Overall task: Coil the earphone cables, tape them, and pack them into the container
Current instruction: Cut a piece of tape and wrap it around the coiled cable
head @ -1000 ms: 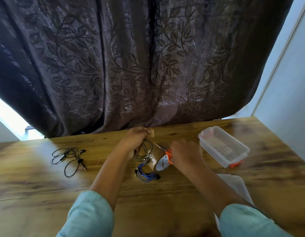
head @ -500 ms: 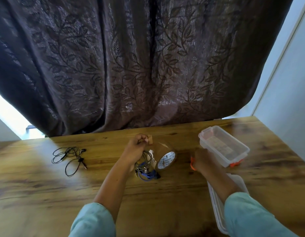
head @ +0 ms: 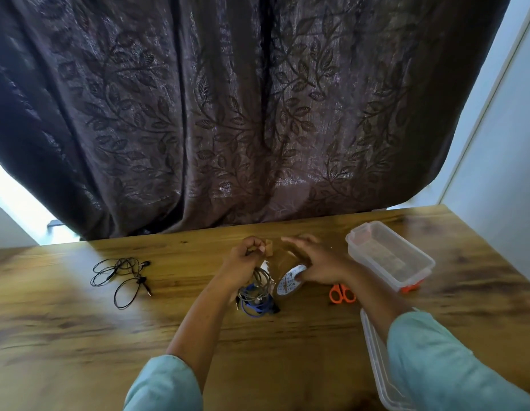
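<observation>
My left hand [head: 243,262] grips a coiled grey earphone cable [head: 259,284] and pinches a short piece of brown tape [head: 269,252] between thumb and fingertips. Under the coil, a blue coiled earphone [head: 256,307] lies on the table. A brown tape roll [head: 287,277] stands on edge just right of the coil. My right hand [head: 314,264] reaches over the roll with its fingers spread, touching its top. A loose black earphone [head: 121,277] lies at the left. The clear plastic container [head: 418,262] stands open at the right.
Orange-handled scissors [head: 341,293] lie on the wooden table [head: 65,336] just right of my right wrist. The container's clear lid [head: 373,360] lies at the near right, partly under my sleeve. A dark leaf-patterned curtain [head: 228,114] hangs behind the table's far edge.
My right hand carried the scissors to the right, set them down by the container, and came back over the tape roll. My left hand kept the coil and tape piece.
</observation>
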